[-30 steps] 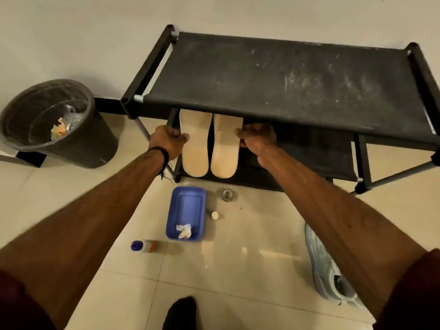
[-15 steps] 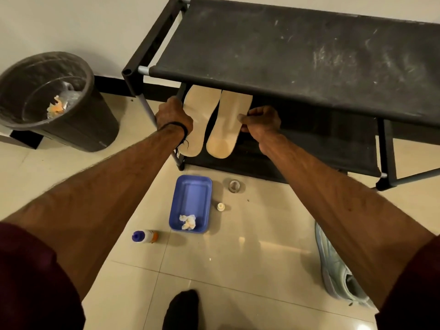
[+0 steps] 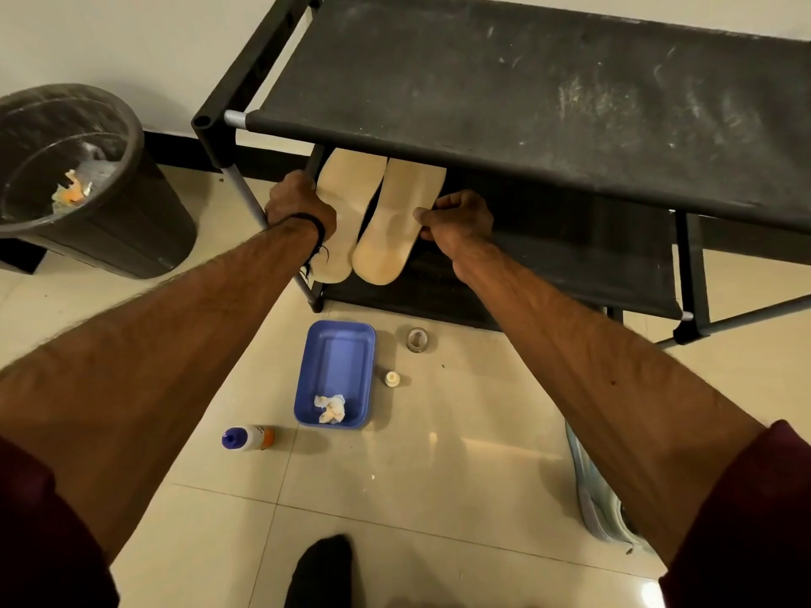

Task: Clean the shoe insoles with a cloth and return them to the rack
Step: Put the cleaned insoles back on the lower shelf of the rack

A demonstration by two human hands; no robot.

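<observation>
Cream tile floor (image 3: 439, 476) | dusty black rack (image 3: 526, 89) (white wall) | hands pinching insoles: left (image 3: 298, 204), right (image 3: 456, 217)

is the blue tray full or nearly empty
Nearly empty: the blue tray on the floor holds only a small crumpled white cloth at its near end; the rest of its bottom is bare.

Two beige insoles lie side by side on the lower shelf of the black rack (image 3: 504, 98), toe ends hidden under the top shelf, heels toward the floor edge; the left insole (image 3: 340, 199) is partly covered at its outer edge; the right insole (image 3: 388, 226) shows a darker, worn heel patch; a crumpled white cloth (image 3: 330, 408) lies apart on the floor side.
</observation>
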